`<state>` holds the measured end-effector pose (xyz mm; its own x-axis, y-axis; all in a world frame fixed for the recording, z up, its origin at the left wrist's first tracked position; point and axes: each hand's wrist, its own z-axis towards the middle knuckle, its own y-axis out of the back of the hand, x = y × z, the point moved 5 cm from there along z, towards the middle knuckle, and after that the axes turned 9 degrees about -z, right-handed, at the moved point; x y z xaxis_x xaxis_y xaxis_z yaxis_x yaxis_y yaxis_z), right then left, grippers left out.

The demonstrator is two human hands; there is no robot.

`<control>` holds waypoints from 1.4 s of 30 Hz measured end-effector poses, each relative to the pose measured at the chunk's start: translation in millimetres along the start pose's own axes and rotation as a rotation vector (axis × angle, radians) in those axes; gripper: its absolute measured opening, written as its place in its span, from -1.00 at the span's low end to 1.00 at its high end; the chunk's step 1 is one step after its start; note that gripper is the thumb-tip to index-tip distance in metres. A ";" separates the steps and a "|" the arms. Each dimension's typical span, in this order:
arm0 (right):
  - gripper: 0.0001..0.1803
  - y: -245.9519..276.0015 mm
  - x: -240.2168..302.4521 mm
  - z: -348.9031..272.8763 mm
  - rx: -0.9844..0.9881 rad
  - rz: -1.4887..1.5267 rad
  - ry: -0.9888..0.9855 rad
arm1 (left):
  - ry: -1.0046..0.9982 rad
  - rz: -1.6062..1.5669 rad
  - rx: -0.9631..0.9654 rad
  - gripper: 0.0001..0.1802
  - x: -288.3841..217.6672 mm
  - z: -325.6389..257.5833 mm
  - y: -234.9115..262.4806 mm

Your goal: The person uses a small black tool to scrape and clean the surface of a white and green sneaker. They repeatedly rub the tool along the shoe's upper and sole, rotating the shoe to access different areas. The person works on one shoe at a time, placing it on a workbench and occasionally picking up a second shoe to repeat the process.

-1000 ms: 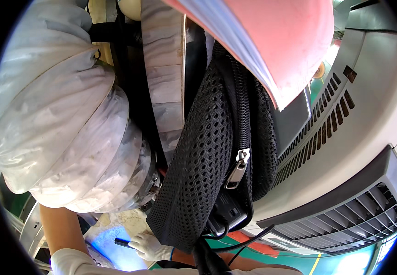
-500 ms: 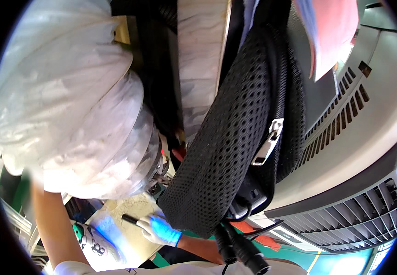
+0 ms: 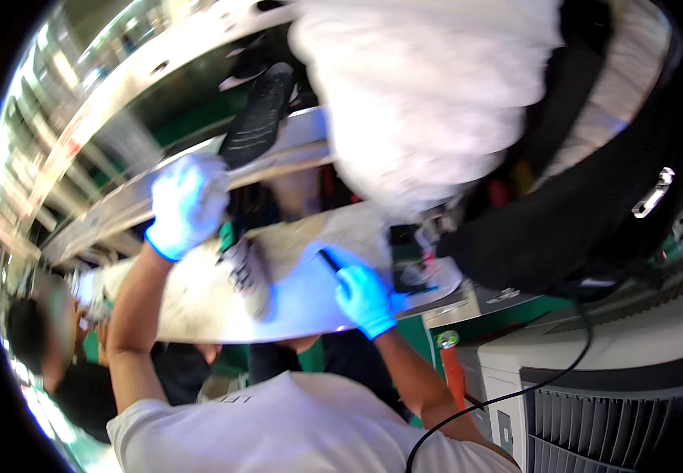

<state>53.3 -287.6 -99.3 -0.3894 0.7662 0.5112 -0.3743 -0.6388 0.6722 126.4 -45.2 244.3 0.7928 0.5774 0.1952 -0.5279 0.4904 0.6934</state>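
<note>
Since a second ago, view is swinging hard: both gloved hands now sitting mid-frame, not at the bottom edge. I'm wearing a white shirt [image 3: 310, 426], nearest. I'm gripping a dark pen [image 3: 329, 261] in my right hand [image 3: 365, 299], fingers curled shut on it, tip touching the pale board [image 3: 294, 296]. A shoe piece [image 3: 248, 273] is lying on that board, just left of the pen. My left hand [image 3: 187, 203] is hanging apart, higher, loosely curled; whether it's holding anything I cannot tell. A black sole [image 3: 258, 118] is standing beyond it. Blurry.
</note>
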 end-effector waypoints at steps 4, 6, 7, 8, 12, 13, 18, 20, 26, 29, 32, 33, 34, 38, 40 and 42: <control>-0.61 20.1 11.1 8.1 -0.042 -0.020 -0.005 | 0.045 -0.148 0.028 -0.65 -82.0 -57.8 7.5; -0.61 11.5 11.2 7.3 -0.009 -0.017 0.024 | 0.191 -0.238 0.263 -0.66 -110.8 -104.1 -8.5; -0.60 4.4 10.4 7.5 -0.010 -0.011 0.050 | 0.291 -0.249 0.363 -0.67 -127.1 -130.1 -23.6; -0.58 8.7 15.0 11.0 -0.006 -0.018 0.036 | 0.346 -0.287 0.343 -0.67 -143.2 -152.0 -40.4; -0.56 33.3 23.7 -6.2 -0.135 -0.111 -0.025 | 0.705 -0.438 0.652 -0.50 -187.3 -219.6 -99.2; -0.56 42.3 30.0 -14.1 -0.154 -0.099 -0.058 | 0.821 -0.536 0.586 -0.43 -191.7 -228.2 -94.9; -0.48 55.3 54.8 -36.7 -0.112 -0.206 -0.063 | 0.928 -0.269 -0.212 -0.18 -124.6 -250.2 -32.6; -0.38 37.8 64.7 -15.2 -0.025 -0.296 -0.095 | 1.265 -0.322 -0.205 0.05 -87.2 -280.5 -67.2; -0.34 -0.3 35.8 14.4 0.196 -0.372 -0.163 | 1.638 -0.476 0.047 0.20 -60.2 -288.2 -103.9; -0.39 23.0 70.1 1.9 0.042 -0.280 0.000 | 1.588 -0.586 -0.052 0.11 -95.2 -300.6 -83.4; -0.32 31.4 118.4 -31.1 0.183 -0.040 0.209 | 1.600 -0.689 -0.219 0.09 -142.4 -319.9 -66.0; -0.30 27.4 131.3 -42.4 0.234 -0.053 0.300 | 1.621 -0.722 -0.237 0.07 -154.5 -318.2 -56.7; -0.31 20.1 136.1 -50.5 0.287 -0.066 0.303 | 1.593 -0.852 -0.275 0.07 -154.1 -310.3 -52.2; -0.53 9.9 126.2 -77.5 0.229 -0.037 0.307 | 1.675 -0.774 -0.133 0.17 -163.6 -321.3 -46.9; -0.52 21.4 125.7 -73.2 0.281 -0.040 0.351 | 1.733 -0.633 -0.121 0.03 -166.8 -312.0 -38.1; -0.41 23.0 116.6 -75.1 0.313 -0.028 0.346 | 1.685 -0.517 -0.075 0.04 -166.2 -307.0 -33.8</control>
<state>-63.9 -218.3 -64.5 -0.6604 0.6804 0.3176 -0.1375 -0.5254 0.8397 -81.0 42.7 -24.5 -0.2546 0.3277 -0.9098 -0.3977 0.8221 0.4074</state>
